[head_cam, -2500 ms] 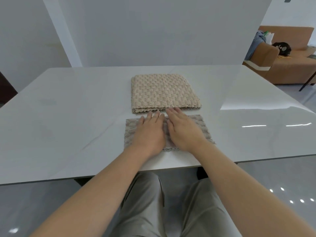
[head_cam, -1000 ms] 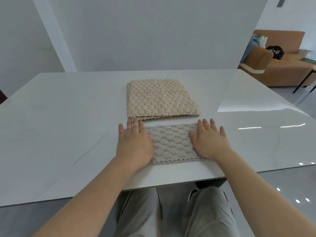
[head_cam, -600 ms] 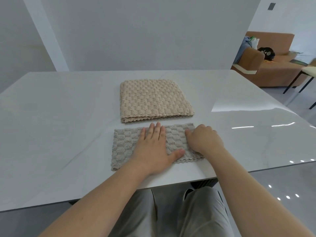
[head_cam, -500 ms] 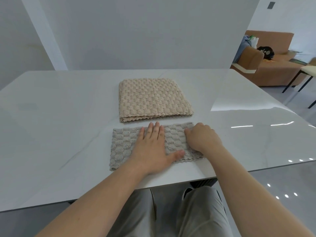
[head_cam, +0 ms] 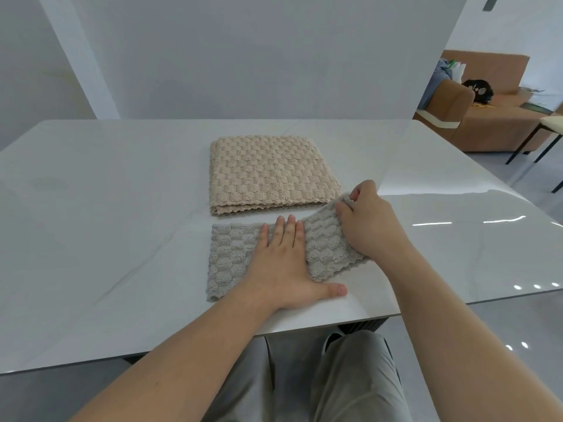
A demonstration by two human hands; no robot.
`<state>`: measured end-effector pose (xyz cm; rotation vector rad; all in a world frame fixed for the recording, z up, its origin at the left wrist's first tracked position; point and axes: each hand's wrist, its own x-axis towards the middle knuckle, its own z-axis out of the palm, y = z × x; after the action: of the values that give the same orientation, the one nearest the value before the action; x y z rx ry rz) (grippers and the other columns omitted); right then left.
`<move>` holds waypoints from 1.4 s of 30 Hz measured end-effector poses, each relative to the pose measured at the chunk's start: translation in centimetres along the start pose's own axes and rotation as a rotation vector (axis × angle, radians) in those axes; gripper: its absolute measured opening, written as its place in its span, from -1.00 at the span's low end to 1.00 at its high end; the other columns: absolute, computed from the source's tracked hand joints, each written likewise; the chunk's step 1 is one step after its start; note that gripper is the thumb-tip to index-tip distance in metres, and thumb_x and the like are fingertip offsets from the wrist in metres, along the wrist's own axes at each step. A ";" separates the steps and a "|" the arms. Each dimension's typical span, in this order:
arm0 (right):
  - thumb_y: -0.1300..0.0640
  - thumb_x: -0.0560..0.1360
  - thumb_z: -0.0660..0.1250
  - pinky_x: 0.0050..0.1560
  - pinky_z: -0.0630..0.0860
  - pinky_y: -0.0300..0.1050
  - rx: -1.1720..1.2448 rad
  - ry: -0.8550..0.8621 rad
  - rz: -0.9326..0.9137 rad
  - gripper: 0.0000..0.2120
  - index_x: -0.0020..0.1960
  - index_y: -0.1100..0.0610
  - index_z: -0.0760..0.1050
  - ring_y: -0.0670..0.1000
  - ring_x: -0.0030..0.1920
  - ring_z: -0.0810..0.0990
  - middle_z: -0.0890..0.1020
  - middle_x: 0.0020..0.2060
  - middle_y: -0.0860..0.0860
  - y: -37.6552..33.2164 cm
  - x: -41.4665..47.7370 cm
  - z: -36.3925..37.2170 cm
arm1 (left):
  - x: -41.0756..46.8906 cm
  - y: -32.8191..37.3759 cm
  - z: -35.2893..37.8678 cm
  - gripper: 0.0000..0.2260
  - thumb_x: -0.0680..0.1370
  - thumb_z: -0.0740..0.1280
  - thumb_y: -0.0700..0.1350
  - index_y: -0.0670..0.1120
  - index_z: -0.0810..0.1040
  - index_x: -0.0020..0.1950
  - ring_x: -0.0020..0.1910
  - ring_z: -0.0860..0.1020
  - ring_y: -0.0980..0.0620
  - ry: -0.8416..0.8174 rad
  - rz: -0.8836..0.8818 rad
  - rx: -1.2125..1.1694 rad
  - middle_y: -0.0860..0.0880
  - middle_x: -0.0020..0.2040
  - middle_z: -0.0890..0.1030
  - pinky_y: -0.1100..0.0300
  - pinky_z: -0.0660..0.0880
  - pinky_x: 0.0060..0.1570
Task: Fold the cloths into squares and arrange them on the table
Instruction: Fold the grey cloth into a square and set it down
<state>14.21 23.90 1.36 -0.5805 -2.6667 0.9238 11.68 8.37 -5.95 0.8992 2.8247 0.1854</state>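
A grey waffle cloth (head_cam: 234,254), folded into a long strip, lies near the front edge of the white table (head_cam: 106,208). My left hand (head_cam: 283,263) rests flat on its middle with fingers spread, pinning it down. My right hand (head_cam: 368,223) pinches the strip's right end and holds it lifted off the table, tilted up toward the far side. Just behind lies a beige waffle cloth (head_cam: 268,175), folded into a square and untouched.
The table's front edge runs just above my lap. A brown sofa (head_cam: 487,117) with a few items on it stands beyond the table's right side, and a chair (head_cam: 548,132) stands near it. A plain grey wall is behind the table.
My right hand has closed on the grey strip's right end and raised it off the table. My left hand stays flat on the middle of the strip.
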 end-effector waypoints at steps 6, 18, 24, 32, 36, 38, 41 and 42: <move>0.03 0.65 0.18 -0.40 0.30 -0.08 0.008 0.042 -0.093 -0.85 0.09 0.08 0.27 0.02 -0.30 0.53 0.53 -0.27 0.03 -1.6 -0.8 -1.2 | 0.3 1.9 0.3 0.26 0.23 -0.08 0.70 -0.14 -0.35 0.61 0.58 -0.40 -0.07 0.023 -0.011 -0.020 -0.11 0.63 -0.31 -0.16 -0.32 0.54; 0.02 0.60 0.27 -0.34 0.39 -0.05 -0.035 -0.020 -0.156 -0.79 0.16 0.01 0.29 0.03 -0.28 0.53 0.52 -0.28 -0.03 -2.5 -1.7 -1.4 | -2.3 -3.9 -6.1 0.04 0.34 0.40 0.42 0.06 0.01 0.66 0.62 -0.05 0.08 0.079 0.060 -0.466 0.10 0.66 -0.04 -0.02 -0.01 0.58; 0.10 0.58 0.27 -0.12 0.48 -0.05 0.000 -0.069 -0.232 -0.71 0.28 0.01 0.34 0.02 -0.08 0.53 0.53 -0.07 -0.03 -4.5 -2.7 -0.2 | -3.3 -9.7 -5.3 -0.89 0.54 0.43 -0.09 0.05 0.67 0.05 -0.17 0.64 0.19 0.492 -0.400 -0.668 0.16 -0.11 0.68 0.12 0.59 0.08; 0.18 0.57 0.27 -0.20 0.45 -0.21 0.061 -0.143 -0.327 -0.66 0.31 0.00 0.36 -0.05 -0.07 0.54 0.56 -0.01 -0.04 -7.0 -4.2 3.9 | -4.0 -11.7 -4.0 -0.89 0.49 0.45 -0.22 -0.01 0.65 -0.09 -0.28 0.69 0.13 0.425 -0.488 -0.858 0.05 -0.32 0.71 0.13 0.63 -0.06; 0.17 0.56 0.30 -0.09 0.58 0.04 0.076 -0.194 -0.352 -0.55 0.39 -0.02 0.25 0.01 -0.10 0.60 0.55 -0.05 -0.08 -8.0 -5.2 5.7 | -3.9 -12.4 -4.1 -0.90 0.51 0.45 -0.28 -0.10 0.64 -0.04 -0.31 0.71 0.02 0.391 -0.494 -0.956 -0.04 -0.31 0.71 0.18 0.59 -0.26; 0.16 0.56 0.31 -0.06 0.56 0.02 0.045 -0.209 -0.358 -0.46 0.46 -0.02 0.17 0.04 -0.05 0.57 0.52 -0.05 -0.04 -8.2 -5.5 6.5 | -3.8 -12.4 -4.1 -0.90 0.51 0.45 -0.30 -0.13 0.64 -0.04 -0.29 0.72 -0.02 0.378 -0.491 -1.007 -0.10 -0.27 0.72 0.22 0.57 -0.31; 0.15 0.56 0.31 -0.07 0.49 -0.03 0.017 -0.239 -0.328 -0.43 0.49 -0.03 0.16 0.05 -0.03 0.53 0.51 -0.05 -0.02 -8.5 -5.6 7.2 | -3.7 -12.6 -4.1 -0.90 0.52 0.45 -0.32 -0.14 0.64 -0.04 -0.25 0.72 -0.07 0.374 -0.476 -1.057 -0.15 -0.23 0.72 0.15 0.63 -0.24; 0.14 0.55 0.31 -0.05 0.49 -0.03 0.012 -0.253 -0.315 -0.44 0.48 -0.03 0.17 0.06 0.01 0.55 0.53 -0.03 -0.01 -8.6 -5.7 7.5 | -3.8 -12.7 -4.0 -0.91 0.52 0.45 -0.31 -0.14 0.64 -0.04 -0.26 0.72 -0.08 0.373 -0.471 -1.063 -0.14 -0.24 0.72 0.16 0.62 -0.25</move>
<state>14.06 11.21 0.45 -0.0354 -2.8544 0.9724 6.78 -4.40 -3.70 -0.0480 2.4904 1.6799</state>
